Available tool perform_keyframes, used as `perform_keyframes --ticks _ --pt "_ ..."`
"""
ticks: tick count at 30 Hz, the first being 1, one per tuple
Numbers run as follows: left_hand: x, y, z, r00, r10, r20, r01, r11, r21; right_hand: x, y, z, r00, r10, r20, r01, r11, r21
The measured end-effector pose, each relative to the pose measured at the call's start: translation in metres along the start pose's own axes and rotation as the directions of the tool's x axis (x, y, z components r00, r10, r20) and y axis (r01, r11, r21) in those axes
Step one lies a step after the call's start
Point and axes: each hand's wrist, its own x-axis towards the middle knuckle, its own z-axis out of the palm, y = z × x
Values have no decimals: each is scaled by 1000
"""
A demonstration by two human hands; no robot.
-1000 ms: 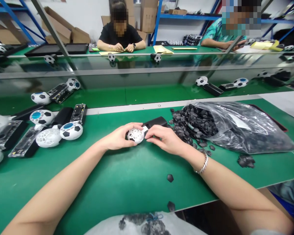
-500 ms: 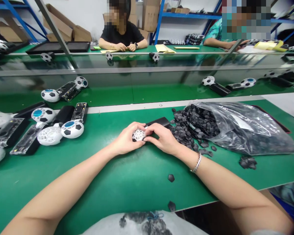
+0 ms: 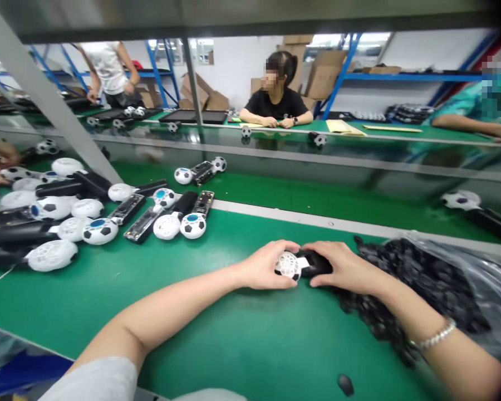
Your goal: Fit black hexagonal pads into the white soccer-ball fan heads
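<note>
My left hand is curled round the white, ball-shaped head of a small hand fan on the green table. My right hand grips the fan's black handle from the right. The fan lies flat between both hands. Just right of my right hand lies a clear plastic bag of small black pieces, several of them spilled beside my forearm.
A heap of football-patterned fans and black handles lies at the left. A green conveyor strip runs behind the table with more fans. People sit at the far bench. A loose black piece lies near the front edge.
The view has swung left and up, so the hands now sit right of centre. My right hand has shifted from the fan's head onto its black handle. The left hand stays on the head.
</note>
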Motion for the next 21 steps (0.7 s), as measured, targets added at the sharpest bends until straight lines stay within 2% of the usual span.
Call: perform_keyframes --ticks 2,4,5,7,9,11,14,16,18,20,21 --pt "-9 3 -24 997 42 -57 -37 996 85 5 16 -11 996 68 60 -70 997 41" --pt "-20 3 -57 979 71 -193 -30 978 205 15 34 -19 982 186 10 -186 979 77" --pt "-26 2 -76 957 64 -282 12 966 258 23 43 -23 965 260 -38 -256 963 85" --pt "-36 -3 -111 891 13 -454 156 930 332 45 63 -28 900 411 -142 -403 911 83" --pt "-47 -7 -138 833 -54 -550 308 872 381 73 80 -31 808 536 -245 -538 841 64" --pt "-57 -9 -154 835 -121 -537 412 784 465 99 93 -32 723 611 -322 -628 776 61" --pt "-75 -14 -156 868 -263 -421 484 635 602 124 99 -34 664 644 -380 -676 734 63" --pt "-85 -19 -150 880 -331 -340 474 569 672 123 93 -37 685 604 -407 -654 756 21" --pt "-89 -24 -143 904 -321 -284 420 536 732 102 83 -40 762 515 -392 -583 809 -72" --pt "-88 -26 -133 921 -279 -272 384 527 759 65 70 -42 850 446 -282 -500 851 -162" --pt "-84 -25 -127 921 -266 -283 385 526 758 43 63 -41 871 448 -204 -484 854 -192"
